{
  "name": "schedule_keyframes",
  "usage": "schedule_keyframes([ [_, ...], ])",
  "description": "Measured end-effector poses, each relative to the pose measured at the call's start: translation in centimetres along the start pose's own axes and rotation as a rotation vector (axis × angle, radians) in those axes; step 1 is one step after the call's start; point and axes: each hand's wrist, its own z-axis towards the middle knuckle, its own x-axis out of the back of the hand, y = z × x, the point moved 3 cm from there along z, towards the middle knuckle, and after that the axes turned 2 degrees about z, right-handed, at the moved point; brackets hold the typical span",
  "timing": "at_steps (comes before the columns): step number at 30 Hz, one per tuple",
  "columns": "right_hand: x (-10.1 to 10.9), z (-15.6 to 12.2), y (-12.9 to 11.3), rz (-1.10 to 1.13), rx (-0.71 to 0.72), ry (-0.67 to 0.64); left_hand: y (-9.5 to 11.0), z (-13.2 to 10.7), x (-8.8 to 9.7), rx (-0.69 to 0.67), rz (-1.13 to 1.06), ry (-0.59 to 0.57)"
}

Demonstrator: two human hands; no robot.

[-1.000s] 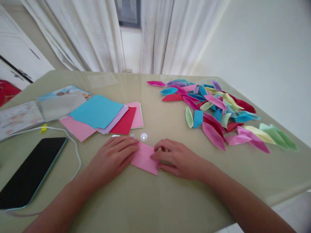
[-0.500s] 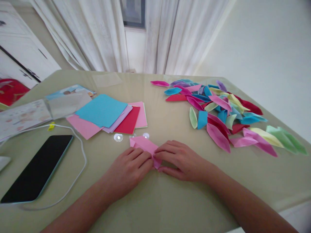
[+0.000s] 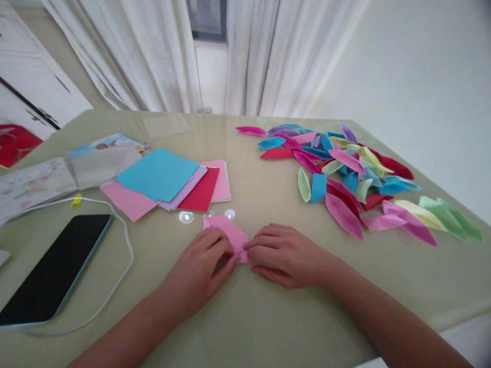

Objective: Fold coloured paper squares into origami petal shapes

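Observation:
A piece of pink origami paper, folded with slanted edges, lies on the table between my hands. My left hand is closed on its lower left part, with thumb and fingertips pinching near the bottom edge. At the paper's right end, my right hand presses its bent fingertips on the corner, the thumb tucked lower down at the table. Fingers cover part of the folds. Just beyond the paper sits a stack of square coloured sheets, with a blue sheet on top and a red sheet sticking out.
Several folded paper pieces in many colours form a loose heap at the right. On the left are a phone, a white cable and an opened printed packet. Small round clear pieces lie near the stack.
My left fingers have drawn back slightly left and down along the pink paper, baring more of its middle. My right hand stays at the right end. The view has shifted slightly.

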Motion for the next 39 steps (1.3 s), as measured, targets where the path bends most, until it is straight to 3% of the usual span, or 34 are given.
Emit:
schedule_keyframes([
  [16, -0.2, -0.1, -1.1, -0.117, 0.040, -0.015, 0.1, -0.2, -0.2, 0.115, -0.092, -0.032],
  [24, -1.0, 0.0, -2.4, -0.285, 0.031, -0.010, -0.1, -0.1, -0.4, 0.105, -0.072, -0.056],
  [30, -1.3, 0.0, -2.7, -0.257, -0.072, -0.018, -0.5, 0.0, -0.4, 0.075, -0.126, -0.107],
  [39, -1.2, -0.1, -2.0, -0.259, -0.052, 0.029, -0.5, -0.1, 0.5, 0.065, -0.200, -0.165],
])
